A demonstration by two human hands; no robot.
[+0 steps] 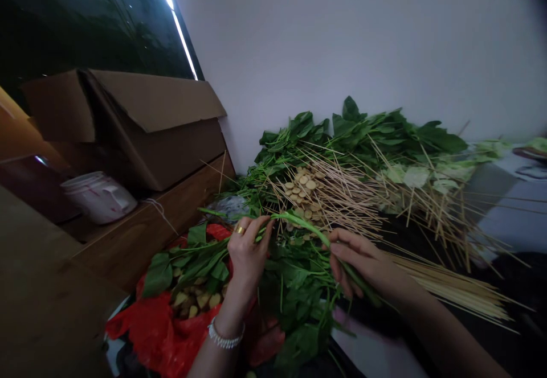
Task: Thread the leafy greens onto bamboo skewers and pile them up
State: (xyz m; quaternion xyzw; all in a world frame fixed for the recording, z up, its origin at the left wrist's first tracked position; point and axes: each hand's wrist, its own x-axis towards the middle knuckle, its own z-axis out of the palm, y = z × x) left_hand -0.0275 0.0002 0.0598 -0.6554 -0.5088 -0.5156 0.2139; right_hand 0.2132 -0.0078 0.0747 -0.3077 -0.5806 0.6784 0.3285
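Note:
A bright green vegetable stem [305,224] stretches in an arc between my two hands. My left hand [250,250] is closed, its fingertips pinching the stem's left end. Further along, my right hand [363,258] curls its fingers around the same stem, whose far end trails beneath the palm. Leafy greens [205,264] lie beside my left hand, over a red plastic bag [149,324] holding small pale brown chunks [199,299]. More loose greens [299,287] spread below and between the hands.
Behind my hands lie skewers [350,196] threaded with pale round slices [301,187], heaped greens [376,127] and pale leaf pieces [416,177]. Bare sticks [461,290] lie at right. A cardboard box [166,150] and white mug [100,196] stand on a wooden ledge at left.

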